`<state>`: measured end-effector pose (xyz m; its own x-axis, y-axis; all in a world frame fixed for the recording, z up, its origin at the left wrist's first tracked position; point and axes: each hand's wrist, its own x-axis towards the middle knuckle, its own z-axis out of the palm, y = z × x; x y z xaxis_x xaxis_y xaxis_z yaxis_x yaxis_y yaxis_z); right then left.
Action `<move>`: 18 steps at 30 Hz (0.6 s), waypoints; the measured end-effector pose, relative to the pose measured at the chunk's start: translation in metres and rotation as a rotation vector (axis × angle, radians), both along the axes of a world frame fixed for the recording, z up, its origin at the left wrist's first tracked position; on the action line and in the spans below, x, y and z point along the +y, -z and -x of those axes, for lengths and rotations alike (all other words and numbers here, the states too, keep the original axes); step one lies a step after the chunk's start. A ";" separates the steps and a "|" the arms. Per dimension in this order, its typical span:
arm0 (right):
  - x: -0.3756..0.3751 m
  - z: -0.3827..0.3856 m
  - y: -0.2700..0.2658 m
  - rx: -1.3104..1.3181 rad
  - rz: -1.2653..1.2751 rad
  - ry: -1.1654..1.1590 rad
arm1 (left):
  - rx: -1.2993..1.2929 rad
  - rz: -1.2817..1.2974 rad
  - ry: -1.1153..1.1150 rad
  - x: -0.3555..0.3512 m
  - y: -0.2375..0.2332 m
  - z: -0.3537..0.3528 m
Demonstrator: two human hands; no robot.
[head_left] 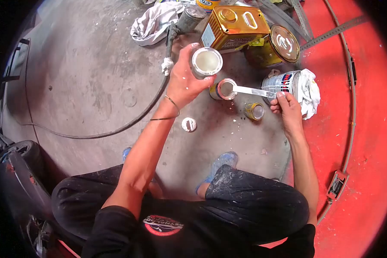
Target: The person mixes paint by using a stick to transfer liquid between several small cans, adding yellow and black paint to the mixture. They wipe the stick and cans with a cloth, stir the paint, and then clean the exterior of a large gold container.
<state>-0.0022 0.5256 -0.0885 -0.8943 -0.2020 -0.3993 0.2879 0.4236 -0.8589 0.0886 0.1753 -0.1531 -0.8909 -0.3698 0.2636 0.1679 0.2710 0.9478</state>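
Squatting on the concrete floor [86, 73]. My left hand [185, 81] is at upper centre of the frame, fingers [205, 78] clamped round the wall of a small white cup [207, 61]. The cup is held off the floor, mouth up, with white paint inside.

My right hand [288, 109] is at centre right, fingers pinched together on the near end of a flat stir stick [251, 90]. The stick's far end sits in the mouth of a small open tin [225, 89], just below the cup.

Handling, my read:
- Cup: light, thin-walled, open and part-filled. It looks paint-smeared, so probably slick. Grip round the wall below the rim and keep it level.
- Stick: thin, light, a little springy, wet at the tin end. Hold it by the dry end only.
- Small tin: light and easy to tip if the stick levers on its rim.

Count:
- 1 cup
- 1 stick
- 2 small open tins, the second [254, 111] just right of and below the first
- 1 loose lid [188, 124] on the floor, lower left of the tins
- 3 bigger containers: rectangular gold tin [234, 26], round gold can [281, 45], labelled can [284, 81]
- 2 white rags: one [310, 92] against the labelled can, one [152, 21] at the top
- 1 spray gun [188, 18] with 1 hose [116, 131] trailing left
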 end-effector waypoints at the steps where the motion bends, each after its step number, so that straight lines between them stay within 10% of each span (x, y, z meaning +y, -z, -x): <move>1: 0.002 -0.003 0.000 -0.042 0.037 0.030 | -0.001 0.031 0.014 0.000 -0.001 -0.003; 18: 0.018 -0.014 0.006 -0.244 0.346 0.132 | 0.100 0.453 0.099 0.019 0.007 0.002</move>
<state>0.0117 0.5433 -0.0941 -0.8095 -0.2514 -0.5305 0.5318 0.0690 -0.8441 0.0866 0.1944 -0.1601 -0.8783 -0.1121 0.4648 0.2982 0.6314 0.7158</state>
